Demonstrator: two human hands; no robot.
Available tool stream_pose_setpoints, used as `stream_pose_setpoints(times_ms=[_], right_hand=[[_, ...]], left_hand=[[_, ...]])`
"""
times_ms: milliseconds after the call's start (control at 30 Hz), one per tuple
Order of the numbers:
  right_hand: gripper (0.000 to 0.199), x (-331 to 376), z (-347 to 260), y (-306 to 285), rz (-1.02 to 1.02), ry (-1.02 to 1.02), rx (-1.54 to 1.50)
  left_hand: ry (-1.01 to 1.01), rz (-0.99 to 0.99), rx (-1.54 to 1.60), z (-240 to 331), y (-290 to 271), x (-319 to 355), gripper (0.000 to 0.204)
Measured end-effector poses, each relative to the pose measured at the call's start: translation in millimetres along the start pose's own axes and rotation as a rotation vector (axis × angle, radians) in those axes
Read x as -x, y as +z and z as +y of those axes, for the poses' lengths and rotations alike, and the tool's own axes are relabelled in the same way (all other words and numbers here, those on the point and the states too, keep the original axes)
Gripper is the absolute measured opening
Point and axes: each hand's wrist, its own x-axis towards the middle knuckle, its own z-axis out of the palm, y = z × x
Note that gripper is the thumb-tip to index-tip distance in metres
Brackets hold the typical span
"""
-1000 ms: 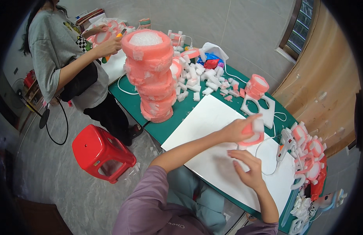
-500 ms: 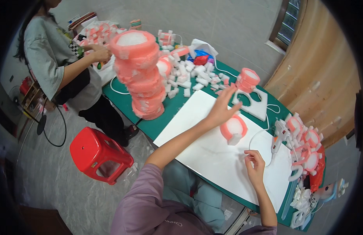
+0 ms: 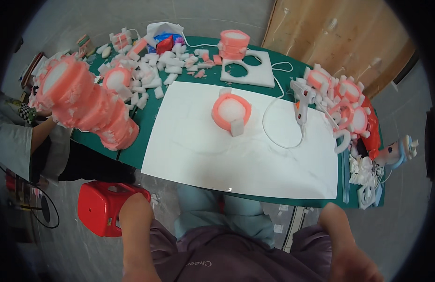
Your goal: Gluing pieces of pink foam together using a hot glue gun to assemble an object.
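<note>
The pink-and-white foam ring is set on the white board, a little above the centre of the frame, and is touched by no hand. A second ago it was gripped by the left hand; half a second ago it was already laid on the board, with the left hand spread open just beside it and the right hand raised nearby. Now both arms are drawn back to the lower edge of the frame. The left forearm is cut off there, so its fingers are out of sight. The right forearm is blurred at the lower right; whether its fingers are spread or curled, or anything is held, cannot be told.

The view is also turned: the pink foam stack is now seen tilted at the left, and the co-worker is largely cropped by the left edge. The glue gun is left on the right part of the board, over the green surface.

Small pale lettering is printed on the purple shirt at the bottom, and a small label is carried by the red stool at the lower left.
</note>
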Motion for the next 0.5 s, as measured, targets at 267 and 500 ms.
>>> stream_pose_setpoints(times_ms=[267,500], right_hand=[[0.038,7,-16,-1,0.023,-0.010,-0.044],[0.043,15,-9,8,0.126,0.046,-0.110]], left_hand=[[0.051,0.038,0.193,8,-7,-13,0.040],[0.009,0.006,0.127,14,-14,-31,0.037]])
